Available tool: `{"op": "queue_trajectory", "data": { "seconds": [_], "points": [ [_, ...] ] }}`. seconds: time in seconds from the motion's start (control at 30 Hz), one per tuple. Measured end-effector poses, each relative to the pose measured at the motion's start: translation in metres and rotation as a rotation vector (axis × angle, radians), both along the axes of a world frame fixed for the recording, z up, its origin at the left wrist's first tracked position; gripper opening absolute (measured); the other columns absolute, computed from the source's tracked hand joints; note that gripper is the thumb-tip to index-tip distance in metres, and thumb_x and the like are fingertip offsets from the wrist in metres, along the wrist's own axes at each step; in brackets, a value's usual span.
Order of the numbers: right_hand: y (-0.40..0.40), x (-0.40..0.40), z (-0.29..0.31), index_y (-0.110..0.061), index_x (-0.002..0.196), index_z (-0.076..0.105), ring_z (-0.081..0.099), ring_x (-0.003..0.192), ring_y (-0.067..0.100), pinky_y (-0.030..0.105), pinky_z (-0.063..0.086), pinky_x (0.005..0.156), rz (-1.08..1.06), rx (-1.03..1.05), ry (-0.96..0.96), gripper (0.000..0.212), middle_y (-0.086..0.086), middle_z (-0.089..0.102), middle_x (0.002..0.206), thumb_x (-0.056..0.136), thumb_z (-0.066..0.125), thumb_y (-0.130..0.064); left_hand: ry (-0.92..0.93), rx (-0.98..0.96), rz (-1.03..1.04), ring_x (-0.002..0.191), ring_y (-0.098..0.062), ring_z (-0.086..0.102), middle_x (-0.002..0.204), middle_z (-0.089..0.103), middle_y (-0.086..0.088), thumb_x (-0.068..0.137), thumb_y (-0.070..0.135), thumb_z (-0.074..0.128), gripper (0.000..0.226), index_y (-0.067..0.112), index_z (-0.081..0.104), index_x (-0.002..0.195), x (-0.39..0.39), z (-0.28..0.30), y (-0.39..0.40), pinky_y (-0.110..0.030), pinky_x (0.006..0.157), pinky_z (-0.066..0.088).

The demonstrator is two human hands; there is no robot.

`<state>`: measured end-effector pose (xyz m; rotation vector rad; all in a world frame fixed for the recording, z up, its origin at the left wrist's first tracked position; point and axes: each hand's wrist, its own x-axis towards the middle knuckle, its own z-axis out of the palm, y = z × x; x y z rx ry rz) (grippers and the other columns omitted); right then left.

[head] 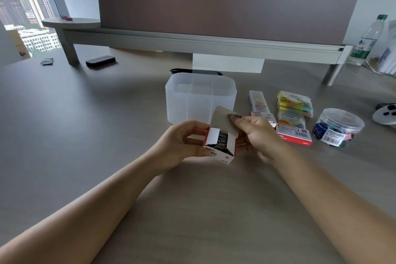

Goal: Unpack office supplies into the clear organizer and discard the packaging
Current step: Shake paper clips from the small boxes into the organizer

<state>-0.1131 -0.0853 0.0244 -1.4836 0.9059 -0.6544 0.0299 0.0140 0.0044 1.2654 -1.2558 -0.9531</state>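
Both forearms bare to the frame edge, no sleeves showing; left hand [182, 143] and right hand [259, 135] ungloved, without rings.

A clear water bottle [369, 40] with a green cap is standing at the desk's [85, 113] far right. A black eraser-like block [100, 61] is lying beneath the grey shelf [192, 38], under the mauve partition [225, 0].
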Motion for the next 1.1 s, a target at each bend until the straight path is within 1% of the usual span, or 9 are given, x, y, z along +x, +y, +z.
{"op": "queue_trajectory", "data": {
  "seconds": [0.17, 0.23, 0.33, 0.43, 0.6, 0.73, 0.87, 1.0, 1.1],
  "points": [
    [0.006, -0.001, 0.016, -0.01, 0.077, 0.055, 0.058, 0.061, 0.023, 0.033, 0.05, 0.059, 0.127, 0.181, 0.043, 0.024, 0.009, 0.057, 0.07, 0.092, 0.045, -0.026, 0.08, -0.034, 0.029, 0.069, -0.005, 0.067, 0.086, 0.066, 0.004, 0.07, -0.019, 0.057, 0.043, 0.019, 0.058, 0.09, 0.002, 0.008, 0.005, -0.017, 0.064, 0.055],
    [0.009, 0.002, 0.022, -0.01, 0.08, 0.055, 0.058, 0.059, 0.021, 0.026, 0.05, 0.051, 0.14, 0.191, 0.043, 0.019, 0.009, 0.057, 0.072, 0.091, 0.048, -0.024, 0.093, -0.024, 0.014, 0.071, -0.007, 0.067, 0.091, 0.064, -0.001, 0.072, -0.019, 0.056, 0.052, 0.025, 0.053, 0.1, 0.005, 0.015, 0.01, -0.022, 0.068, 0.057],
    [0.015, 0.011, 0.034, -0.011, 0.076, 0.055, 0.057, 0.062, 0.019, 0.024, 0.045, 0.048, 0.113, 0.155, 0.043, 0.018, 0.007, 0.059, 0.07, 0.088, 0.053, -0.025, 0.052, -0.033, -0.006, 0.075, -0.009, 0.068, 0.096, 0.061, -0.004, 0.073, -0.017, 0.057, 0.062, 0.035, 0.048, 0.107, 0.01, 0.027, 0.017, -0.024, 0.073, 0.057],
    [0.021, 0.021, 0.044, -0.012, 0.074, 0.054, 0.055, 0.061, 0.018, 0.023, 0.042, 0.05, 0.105, 0.092, 0.031, 0.019, 0.006, 0.058, 0.068, 0.087, 0.055, -0.026, -0.071, -0.052, 0.017, 0.079, -0.005, 0.066, 0.101, 0.059, -0.006, 0.075, -0.011, 0.059, 0.053, 0.027, 0.052, 0.112, 0.015, 0.039, 0.024, -0.02, 0.073, 0.056],
    [0.027, 0.033, 0.054, -0.012, 0.084, 0.043, 0.063, 0.051, 0.016, 0.024, 0.051, 0.043, 0.09, -0.062, -0.136, 0.016, 0.007, 0.061, 0.08, 0.088, 0.053, -0.024, -0.108, -0.097, 0.151, 0.086, -0.012, 0.063, 0.102, 0.06, -0.004, 0.074, -0.009, 0.062, 0.053, 0.017, 0.051, 0.118, 0.03, 0.05, 0.031, -0.023, 0.073, 0.056],
    [0.03, 0.04, 0.06, -0.02, 0.08, 0.051, 0.065, 0.065, 0.016, 0.025, 0.056, 0.054, 0.205, -0.273, -0.033, 0.009, 0.002, 0.062, 0.083, 0.086, 0.055, -0.025, -0.149, -0.118, 0.19, 0.086, -0.012, 0.062, 0.1, 0.059, -0.002, 0.073, -0.009, 0.063, 0.053, 0.013, 0.05, 0.12, 0.039, 0.055, 0.031, -0.017, 0.067, 0.056],
    [0.026, 0.057, 0.067, -0.013, 0.08, 0.049, 0.062, 0.065, 0.016, 0.025, 0.056, 0.052, 0.218, -0.235, 0.034, 0.014, 0.004, 0.059, 0.076, 0.083, 0.06, -0.021, -0.179, -0.114, 0.195, 0.083, -0.009, 0.061, 0.096, 0.056, 0.004, 0.072, -0.01, 0.063, 0.058, 0.011, 0.048, 0.124, 0.048, 0.059, 0.023, -0.016, 0.068, 0.055],
    [0.01, 0.076, 0.075, -0.011, 0.079, 0.049, 0.063, 0.067, 0.02, 0.032, 0.057, 0.06, 0.254, -0.19, 0.05, 0.012, 0.007, 0.062, 0.077, 0.084, 0.058, -0.016, -0.201, -0.107, 0.214, 0.087, -0.009, 0.059, 0.096, 0.055, 0.006, 0.073, -0.006, 0.064, 0.056, 0.013, 0.049, 0.123, 0.065, 0.067, 0.011, -0.018, 0.072, 0.054],
    [-0.005, 0.09, 0.083, -0.011, 0.077, 0.049, 0.062, 0.066, 0.023, 0.031, 0.057, 0.059, 0.263, -0.131, -0.062, 0.011, 0.01, 0.06, 0.079, 0.087, 0.052, -0.012, -0.04, -0.096, 0.229, 0.088, -0.013, 0.059, 0.096, 0.056, 0.001, 0.079, 0.003, 0.06, 0.038, 0.016, 0.052, 0.114, 0.079, 0.078, -0.003, -0.021, 0.072, 0.055]
  ]
}}
